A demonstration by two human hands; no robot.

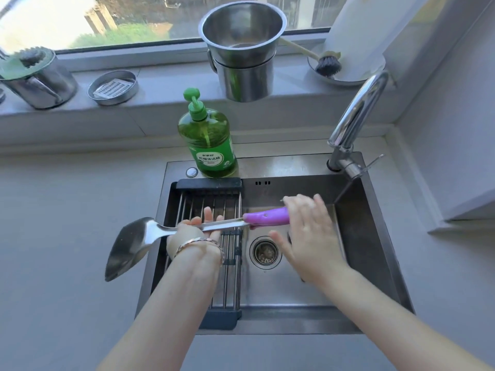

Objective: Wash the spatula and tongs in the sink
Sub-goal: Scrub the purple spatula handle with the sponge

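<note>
The spatula (150,234) has a steel blade and a purple handle (267,216). It lies level across the left half of the sink (294,163), with the blade out over the counter to the left. My left hand (198,228) is palm up under the steel shaft, fingers straight, and the shaft rests across it. My right hand (308,231) covers the far end of the purple handle with fingers spread and straight, thumb apart below. No tongs are in view.
A black roll-up drain rack (214,199) spans the sink's left side. The drain strainer (265,253) sits mid-basin. The faucet (356,113) rises at back right, with no water seen running. A green dish soap bottle (206,140) stands behind the sink. Steel pots (243,49) stand on the sill.
</note>
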